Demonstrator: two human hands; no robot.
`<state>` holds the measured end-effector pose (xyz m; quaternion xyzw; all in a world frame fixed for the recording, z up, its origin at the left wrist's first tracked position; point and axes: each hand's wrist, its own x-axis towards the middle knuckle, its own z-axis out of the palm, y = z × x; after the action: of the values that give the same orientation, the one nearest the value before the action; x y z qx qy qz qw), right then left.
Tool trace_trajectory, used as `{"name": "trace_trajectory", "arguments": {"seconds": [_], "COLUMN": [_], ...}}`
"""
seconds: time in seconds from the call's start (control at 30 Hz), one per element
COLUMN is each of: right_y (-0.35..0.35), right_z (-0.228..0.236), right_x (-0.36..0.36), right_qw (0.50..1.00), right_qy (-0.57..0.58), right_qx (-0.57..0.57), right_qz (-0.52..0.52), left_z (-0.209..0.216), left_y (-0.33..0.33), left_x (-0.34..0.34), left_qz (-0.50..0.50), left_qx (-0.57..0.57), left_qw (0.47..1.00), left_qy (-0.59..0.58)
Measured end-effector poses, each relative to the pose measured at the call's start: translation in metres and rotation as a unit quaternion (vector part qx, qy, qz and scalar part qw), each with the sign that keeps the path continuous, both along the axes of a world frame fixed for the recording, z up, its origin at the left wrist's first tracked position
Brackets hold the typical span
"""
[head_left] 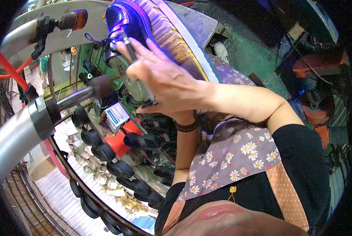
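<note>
My right hand [164,76] grips a slim black-and-silver pen [128,45], its tip at the laces of a dark, glossy lace-up shoe [139,21]. Blue-violet light falls on the shoe, and a loose lace loop sticks out on its left. Under my right hand is an olive-grey, sole-like piece [133,80] with raised shapes; whether it belongs to the same shoe I cannot tell. My left hand [176,115], with a dark bracelet at its wrist, is below the right hand, near the lower end of that piece. Most of its fingers are hidden.
A silver pipe [16,135] and a red-orange hose [11,70] stand on the left. Below them, black shoe soles [119,169] hang along a rack, with a red block [117,144] and a small white box [117,117]. A ribbed, yellowish band [172,33] runs beside the shoe.
</note>
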<state>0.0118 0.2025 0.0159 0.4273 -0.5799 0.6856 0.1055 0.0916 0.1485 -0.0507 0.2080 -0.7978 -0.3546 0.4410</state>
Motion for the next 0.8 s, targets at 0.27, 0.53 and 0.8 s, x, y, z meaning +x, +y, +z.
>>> {"name": "trace_trajectory", "arguments": {"seconds": [0.27, 0.53, 0.8], "right_y": [-0.016, -0.007, 0.074], "right_z": [0.025, 0.001, 0.0], "right_x": [0.011, 0.008, -0.078], "right_qw": [0.986, 0.997, 0.76], "right_qy": [0.086, -0.051, -0.542], "right_qx": [0.119, 0.045, -0.338], "right_qz": [-0.078, -0.046, 0.12], "left_z": [0.0, -0.007, 0.015], "left_y": [-0.002, -0.012, -0.012], "left_x": [-0.003, -0.011, -0.016], "left_qz": [-0.008, -0.032, 0.017], "left_qx": [-0.006, 0.01, 0.001], "left_qw": [1.0, 0.999, 0.999], "left_qy": [-0.007, 0.004, -0.049]}}
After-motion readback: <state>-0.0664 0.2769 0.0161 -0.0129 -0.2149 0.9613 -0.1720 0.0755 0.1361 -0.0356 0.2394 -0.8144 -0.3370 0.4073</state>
